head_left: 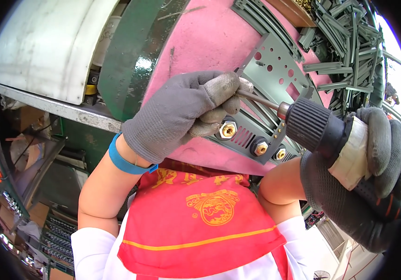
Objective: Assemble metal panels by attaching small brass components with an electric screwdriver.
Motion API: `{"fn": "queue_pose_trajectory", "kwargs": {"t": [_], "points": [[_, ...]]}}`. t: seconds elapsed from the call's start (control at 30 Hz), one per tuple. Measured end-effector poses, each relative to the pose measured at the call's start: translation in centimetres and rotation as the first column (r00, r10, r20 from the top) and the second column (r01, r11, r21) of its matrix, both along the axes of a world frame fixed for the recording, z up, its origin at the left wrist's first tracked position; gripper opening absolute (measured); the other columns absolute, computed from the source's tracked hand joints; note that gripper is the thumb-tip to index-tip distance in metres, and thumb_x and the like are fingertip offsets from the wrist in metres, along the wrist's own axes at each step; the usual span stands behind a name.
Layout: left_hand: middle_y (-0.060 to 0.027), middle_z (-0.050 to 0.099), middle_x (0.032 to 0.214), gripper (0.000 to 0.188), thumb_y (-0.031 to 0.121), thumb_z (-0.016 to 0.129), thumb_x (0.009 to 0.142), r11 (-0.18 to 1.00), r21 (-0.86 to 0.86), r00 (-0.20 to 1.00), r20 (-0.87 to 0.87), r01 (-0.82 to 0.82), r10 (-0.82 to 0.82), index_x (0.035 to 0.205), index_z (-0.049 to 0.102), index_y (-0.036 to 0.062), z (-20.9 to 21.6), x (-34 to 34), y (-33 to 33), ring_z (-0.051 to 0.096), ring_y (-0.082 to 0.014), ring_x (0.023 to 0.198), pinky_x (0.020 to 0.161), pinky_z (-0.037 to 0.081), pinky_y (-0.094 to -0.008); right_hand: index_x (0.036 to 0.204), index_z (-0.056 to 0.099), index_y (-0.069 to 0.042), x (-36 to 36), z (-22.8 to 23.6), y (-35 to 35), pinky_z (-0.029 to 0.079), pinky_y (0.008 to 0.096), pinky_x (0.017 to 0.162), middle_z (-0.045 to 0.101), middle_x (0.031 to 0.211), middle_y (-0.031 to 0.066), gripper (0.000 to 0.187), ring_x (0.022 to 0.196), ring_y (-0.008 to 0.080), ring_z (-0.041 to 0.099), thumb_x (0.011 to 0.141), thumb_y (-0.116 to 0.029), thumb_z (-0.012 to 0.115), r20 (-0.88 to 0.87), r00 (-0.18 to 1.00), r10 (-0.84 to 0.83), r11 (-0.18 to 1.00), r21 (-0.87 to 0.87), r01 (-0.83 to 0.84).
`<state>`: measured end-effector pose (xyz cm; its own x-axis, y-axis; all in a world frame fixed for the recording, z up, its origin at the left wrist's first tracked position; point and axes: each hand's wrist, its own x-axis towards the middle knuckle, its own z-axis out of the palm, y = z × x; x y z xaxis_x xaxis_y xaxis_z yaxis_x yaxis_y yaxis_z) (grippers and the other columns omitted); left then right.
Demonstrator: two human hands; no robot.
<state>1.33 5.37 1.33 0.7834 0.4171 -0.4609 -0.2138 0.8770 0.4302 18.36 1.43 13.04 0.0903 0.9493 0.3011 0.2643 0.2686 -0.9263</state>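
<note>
My right hand (336,205), in a dark grey glove, grips a cordless power drill (313,125) with a ribbed black chuck collar and pale tape round its body. Out of the chuck a long metal driver bit (263,100) points left. My left hand (175,114), gloved in grey with worn fingertips, pinches the bit's far end between thumb and fingers; whether a small screw sits there is hidden. Beneath the bit lies a grey metal panel (268,70) with round and square holes. Along its near edge are brass fittings with hex nuts (228,130).
Pink sheeting (200,39) covers the bench. Long grey metal strips (270,23) lie behind the panel, and a heap of cut metal profiles (345,51) fills the far right. At left are a dark green board (133,60) and a white-topped surface (37,51) with a metal edge.
</note>
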Motion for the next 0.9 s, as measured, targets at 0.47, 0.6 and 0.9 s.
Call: {"fn": "queue_pose_trajectory", "kwargs": {"t": [0.47, 0.6, 0.9], "points": [[0.0022, 0.034, 0.073, 0.051, 0.003, 0.064, 0.084, 0.662, 0.717, 0.809, -0.512, 0.217, 0.289, 0.133, 0.054, -0.0020, -0.4, 1.5, -2.2, 0.036, -0.0073, 0.067, 0.061, 0.037, -0.0235, 0.074, 0.039, -0.012, 0.3, -1.3, 1.3, 0.039, 0.0255, 0.071, 0.038, 0.072, -0.0010, 0.028, 0.068, 0.0126, 0.039, 0.074, 0.007, 0.059, 0.078, 0.997, -0.012, 0.990, -0.136, 0.023], [0.0017, 0.033, 0.072, 0.051, 0.001, 0.063, 0.084, 0.716, 0.670, 0.821, -0.511, 0.194, 0.255, 0.134, 0.054, -0.0012, -1.2, 1.5, -2.6, 0.036, -0.0079, 0.066, 0.060, 0.038, -0.0246, 0.074, 0.038, -0.012, 0.4, -1.7, 1.2, 0.039, 0.0256, 0.071, 0.037, 0.072, -0.0010, 0.029, 0.068, 0.0127, 0.038, 0.074, 0.009, 0.058, 0.096, 0.995, -0.012, 0.981, -0.190, 0.031], [-0.0030, 0.036, 0.066, 0.030, 0.004, 0.060, 0.088, 0.605, 0.766, 0.792, -0.501, 0.219, 0.347, 0.117, 0.058, -0.0018, -1.1, 1.3, -3.0, 0.038, -0.0093, 0.061, 0.058, 0.039, -0.0277, 0.075, 0.037, -0.012, 1.4, -1.8, 0.6, 0.040, 0.0256, 0.072, 0.036, 0.072, -0.0012, 0.032, 0.067, 0.0129, 0.038, 0.075, 0.013, 0.057, 0.138, 0.990, 0.022, 0.956, -0.293, 0.019]]}}
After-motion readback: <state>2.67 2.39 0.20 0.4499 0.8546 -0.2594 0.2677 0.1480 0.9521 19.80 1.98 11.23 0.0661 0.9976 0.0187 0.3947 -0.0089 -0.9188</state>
